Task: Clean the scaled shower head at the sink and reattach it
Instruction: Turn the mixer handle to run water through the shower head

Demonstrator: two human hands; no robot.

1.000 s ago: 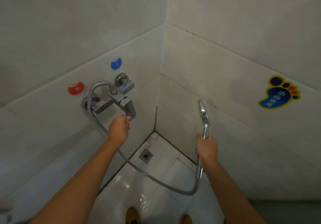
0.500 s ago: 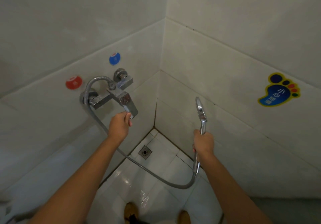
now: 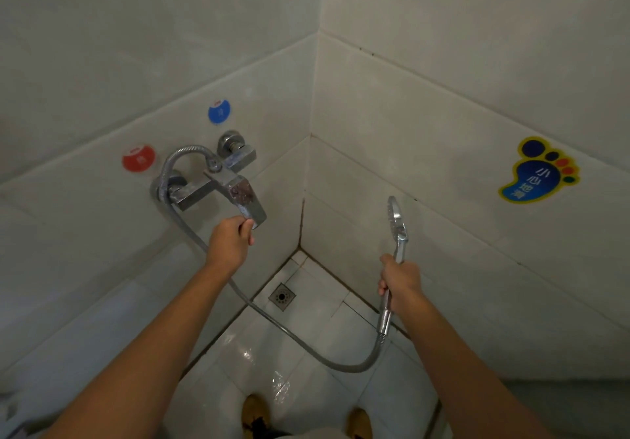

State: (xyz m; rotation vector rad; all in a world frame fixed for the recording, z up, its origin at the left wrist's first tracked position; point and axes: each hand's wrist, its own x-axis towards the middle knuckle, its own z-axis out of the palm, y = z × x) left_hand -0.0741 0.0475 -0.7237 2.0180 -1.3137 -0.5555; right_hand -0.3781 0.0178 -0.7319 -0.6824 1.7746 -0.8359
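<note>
Head view: a tiled shower corner, seen from above the person's arms.
Shower head: at right of the corner, held upright; its long axis runs up and down, the round head topmost, seen almost edge-on, its face turned left toward the corner.
Right hand: grip closed round the shower head's handle, fingers curled about it.
Hose: metal, hangs from the handle's lower end in a loop over the floor, then climbs left to the mixer tap.
Left hand: grip pinching the tip of the tap lever, which slants down and right.
Wall marks: red sticker left of the tap, blue sticker above it, foot-shaped sticker on the right wall.
Floor drain: in the far corner.
Shoes: at the near edge.
</note>
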